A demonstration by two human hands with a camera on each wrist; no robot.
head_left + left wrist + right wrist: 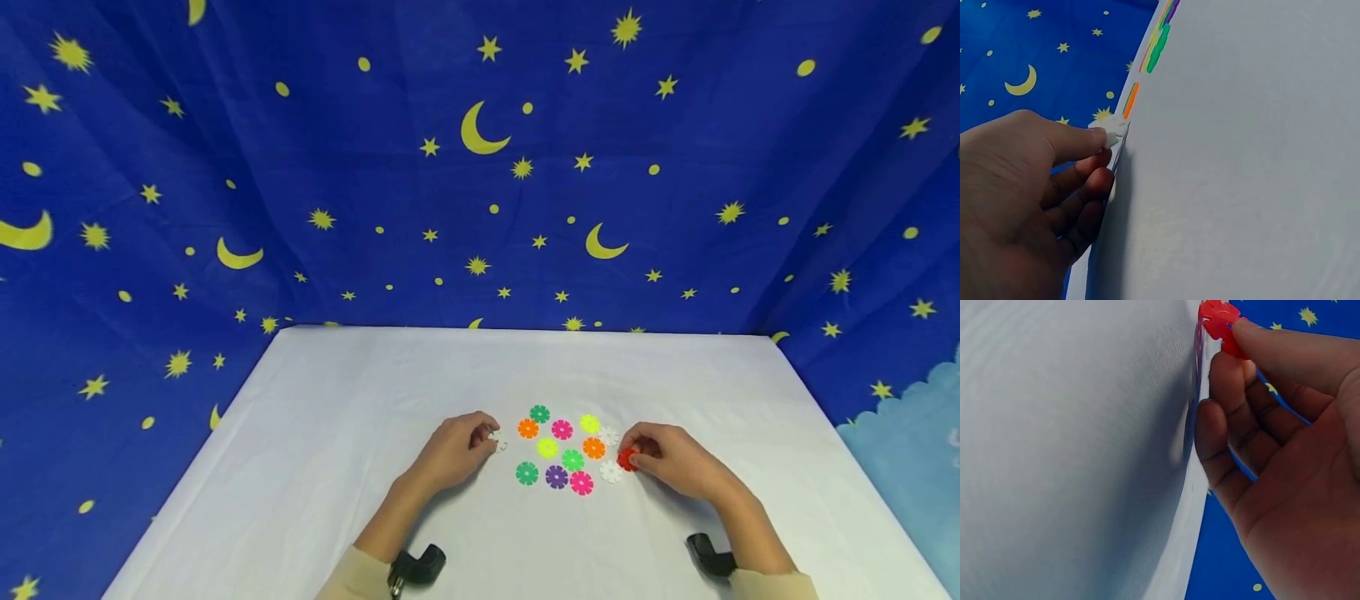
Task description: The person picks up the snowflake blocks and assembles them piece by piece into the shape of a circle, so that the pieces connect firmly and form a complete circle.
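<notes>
My left hand (453,452) pinches a white notched plastic disc (498,441) between thumb and fingers, just left of a group of similar discs. In the left wrist view this white disc (1113,129) shows at the thumb tip. On the group's other side, my right hand (678,457) grips a red notched disc (627,459), its thumb across the face. The red disc (1219,319) stands tilted in the right wrist view. Closest to the right hand lie two white discs, one lower (611,472) and one upper (609,436).
Several flat discs lie between the hands, among them a purple disc (557,477), an orange disc (528,428), a green disc (527,473) and a pink disc (581,482). A white cloth covers the table (360,400). Behind hangs a blue curtain (405,183) with stars and moons.
</notes>
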